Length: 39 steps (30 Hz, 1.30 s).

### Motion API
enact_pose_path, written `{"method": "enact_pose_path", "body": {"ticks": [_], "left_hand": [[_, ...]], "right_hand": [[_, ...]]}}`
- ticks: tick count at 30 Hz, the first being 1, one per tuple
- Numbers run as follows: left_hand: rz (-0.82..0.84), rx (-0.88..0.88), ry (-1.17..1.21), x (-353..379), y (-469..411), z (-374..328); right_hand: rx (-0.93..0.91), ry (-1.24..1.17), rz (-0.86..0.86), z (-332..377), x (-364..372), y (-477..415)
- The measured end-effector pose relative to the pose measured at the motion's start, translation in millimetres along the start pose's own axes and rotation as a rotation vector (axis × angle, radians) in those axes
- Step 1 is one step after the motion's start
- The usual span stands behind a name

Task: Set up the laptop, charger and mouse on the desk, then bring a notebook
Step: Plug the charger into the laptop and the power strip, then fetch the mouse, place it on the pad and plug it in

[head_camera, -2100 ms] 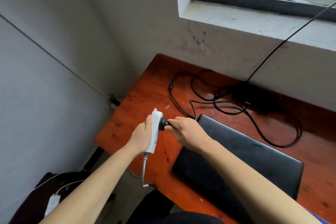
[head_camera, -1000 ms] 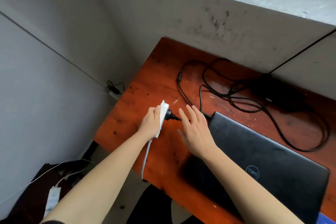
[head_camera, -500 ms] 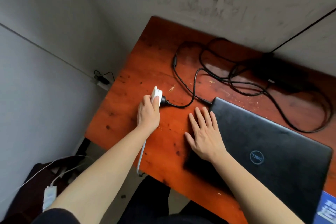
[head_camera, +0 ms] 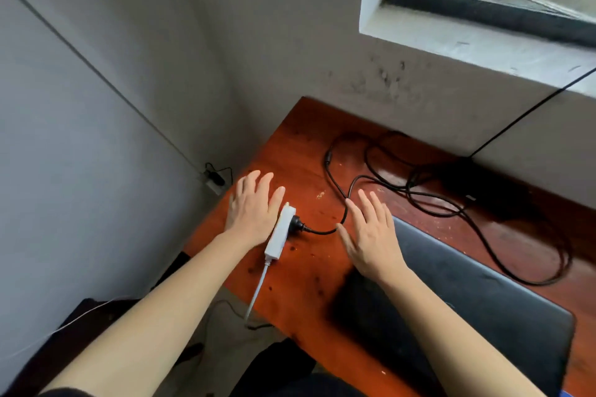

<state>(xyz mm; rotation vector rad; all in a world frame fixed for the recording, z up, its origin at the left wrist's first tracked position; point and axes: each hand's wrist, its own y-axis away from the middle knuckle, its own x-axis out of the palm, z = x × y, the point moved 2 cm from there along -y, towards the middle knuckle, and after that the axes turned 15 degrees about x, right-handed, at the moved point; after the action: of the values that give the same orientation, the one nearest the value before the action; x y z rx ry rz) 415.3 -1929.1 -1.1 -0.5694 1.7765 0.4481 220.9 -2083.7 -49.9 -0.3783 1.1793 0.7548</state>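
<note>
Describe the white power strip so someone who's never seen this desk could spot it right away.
Start at the red-brown wooden desk under the window and go to its left edge. There, beside the open left hand, lies the white power strip. It is the only white thing on the desk, with a black plug in its side.

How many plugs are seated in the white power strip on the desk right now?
1. A black plug sits in the side of the white power strip that faces the right hand, near the strip's far end. The strip's other side, toward the left hand, is hidden.
</note>
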Motion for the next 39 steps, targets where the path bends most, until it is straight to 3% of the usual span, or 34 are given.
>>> {"method": "enact_pose_path", "body": {"ticks": [5, 9, 17, 23, 32, 39], "left_hand": [[-0.217, -0.088, -0.203, -64, 58, -16], [-0.299, -0.225, -0.289, -92, 116, -15], [-0.365, -0.532, -0.361, -117, 258, 6], [-0.467, -0.774, -0.474, -152, 404, 36], [-0.619, -1.183, -0.623, -176, 750, 68], [-0.628, -1.531, -0.663, -178, 956, 51]], "right_hand": [[-0.169, -0.090, -0.140, 41, -50, -3], [-0.307, -0.165, -0.179, 71, -62, 11], [-0.582, -0.256, -0.128, 164, -50, 72], [-0.826, -0.226, -0.098, 275, -36, 156], [-1.273, -0.254, 0.085, 471, 23, 441], [-1.604, -0.292, 0.170, 569, 74, 646]]}}
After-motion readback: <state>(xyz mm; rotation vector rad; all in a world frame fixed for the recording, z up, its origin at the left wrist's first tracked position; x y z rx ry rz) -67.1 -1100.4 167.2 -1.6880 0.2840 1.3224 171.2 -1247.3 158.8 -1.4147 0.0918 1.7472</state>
